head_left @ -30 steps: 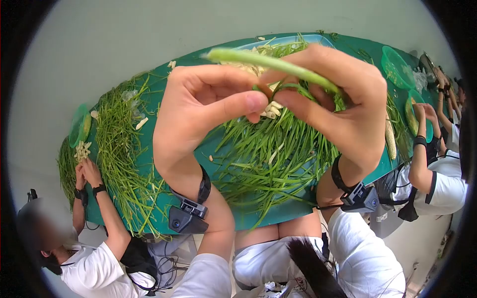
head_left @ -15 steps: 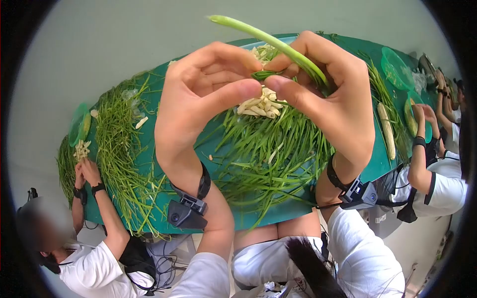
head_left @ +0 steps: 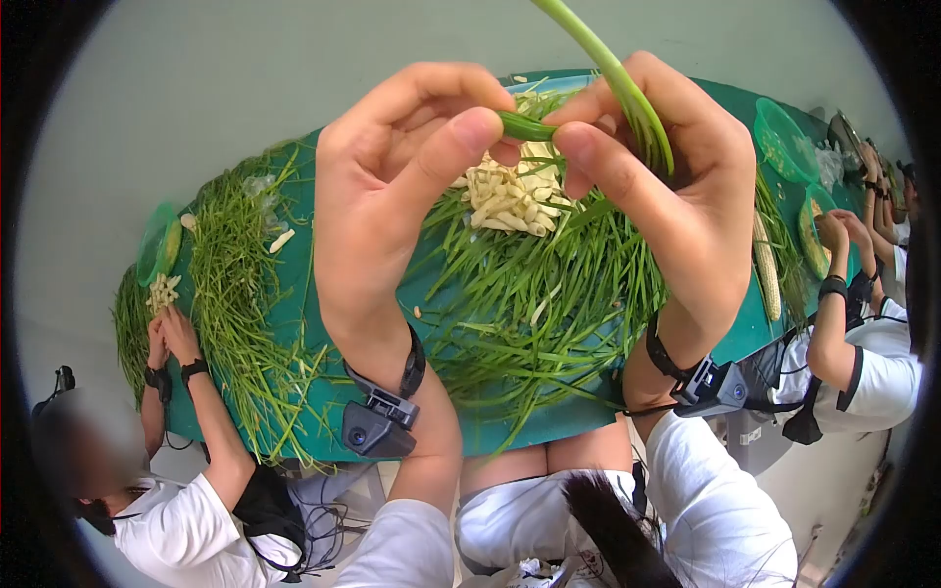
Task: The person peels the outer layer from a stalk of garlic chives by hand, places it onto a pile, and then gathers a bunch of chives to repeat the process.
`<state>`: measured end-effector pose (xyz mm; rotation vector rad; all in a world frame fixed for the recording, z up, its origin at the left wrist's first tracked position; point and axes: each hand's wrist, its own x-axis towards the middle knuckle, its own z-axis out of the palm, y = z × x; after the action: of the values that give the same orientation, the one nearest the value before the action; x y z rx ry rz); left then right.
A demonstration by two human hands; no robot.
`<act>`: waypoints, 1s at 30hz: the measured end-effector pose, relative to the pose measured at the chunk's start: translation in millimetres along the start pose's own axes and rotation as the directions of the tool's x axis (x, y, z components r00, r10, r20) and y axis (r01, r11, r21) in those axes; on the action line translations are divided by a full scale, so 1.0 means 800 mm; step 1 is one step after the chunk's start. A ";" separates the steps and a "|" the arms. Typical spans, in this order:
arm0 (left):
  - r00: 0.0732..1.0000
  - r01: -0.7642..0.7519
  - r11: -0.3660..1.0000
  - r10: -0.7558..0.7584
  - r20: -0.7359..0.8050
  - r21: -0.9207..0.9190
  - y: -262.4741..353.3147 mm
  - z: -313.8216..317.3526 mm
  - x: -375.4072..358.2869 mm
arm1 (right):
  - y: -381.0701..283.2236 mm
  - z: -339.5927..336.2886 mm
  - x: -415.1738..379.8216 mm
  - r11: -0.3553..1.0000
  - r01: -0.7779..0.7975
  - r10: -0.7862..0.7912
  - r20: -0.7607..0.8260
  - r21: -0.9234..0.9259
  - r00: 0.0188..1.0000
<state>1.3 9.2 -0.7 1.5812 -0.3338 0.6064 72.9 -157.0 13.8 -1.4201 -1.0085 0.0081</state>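
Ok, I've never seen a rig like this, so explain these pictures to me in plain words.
There is no robot here, just a person's two bare hands. Every picture comes from one camera worn on that person's head, looking forward and down. The black devices are strapped to the forearms.

On the green table lie long green leaves, a pile of short whitish pieces and, at the right, a corn cob. Other people work at both sides.

The left hand and right hand pinch a small green bundle between them. A pale green stalk rises beside the right hand's fingers.
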 end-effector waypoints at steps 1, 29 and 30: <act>1.000 -0.011 1.000 0.011 -0.002 0.009 -0.001 0.000 0.000 | 0.000 0.001 -0.001 1.000 -0.003 0.003 -0.001 -0.001 1.000; 1.000 0.010 0.994 -0.009 0.013 -0.106 -0.009 0.028 0.007 | -0.020 -0.011 0.005 0.880 0.009 -0.079 0.128 0.476 0.989; 1.000 0.005 0.996 -0.006 -0.013 -0.092 -0.010 0.029 0.007 | -0.022 -0.010 0.006 0.917 -0.015 -0.027 0.100 0.398 0.995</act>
<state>14.5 -12.0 -4.1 1.4891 -0.3432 0.5892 70.8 -164.3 32.2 -1.0493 -1.0280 0.2720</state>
